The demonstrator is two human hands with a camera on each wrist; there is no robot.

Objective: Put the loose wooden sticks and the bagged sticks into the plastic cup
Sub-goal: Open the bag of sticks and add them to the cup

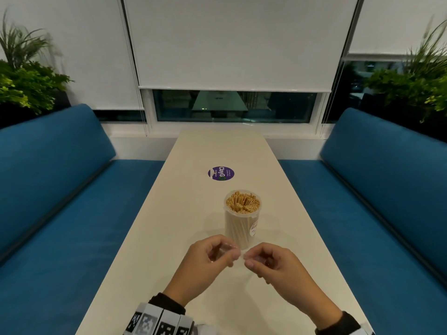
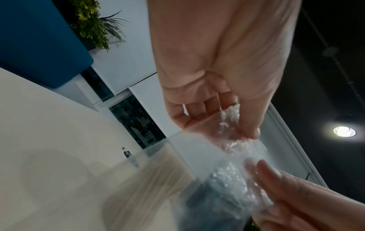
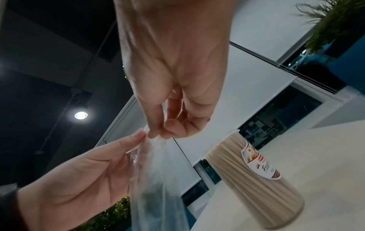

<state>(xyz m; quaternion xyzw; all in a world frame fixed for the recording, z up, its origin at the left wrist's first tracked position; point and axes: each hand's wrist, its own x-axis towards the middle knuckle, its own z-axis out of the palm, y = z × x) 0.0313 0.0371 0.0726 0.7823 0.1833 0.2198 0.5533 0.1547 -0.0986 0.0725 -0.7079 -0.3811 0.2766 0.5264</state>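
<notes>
Two hands were held above the near end of the table, close together and just in front of the cup. The left hand had its fingers curled, and its thumb and forefinger pinched one edge of a clear bag. The right hand also had curled fingers, and its fingertips pinched the same bag at the top, almost touching the left thumb. In the right wrist view the bag hung down from both hands, thin and wrinkled; whether any sticks were inside it I could not tell. In the left wrist view the bag was blurred.

The cup stood upright on the table, in the middle of its width. It was transparent and packed full of sticks, which stood on end and reached up to the rim. A label was on its side. Beyond the cup a round purple sticker lay flat on the table. Blue benches stood on both sides, and plants were behind them.
</notes>
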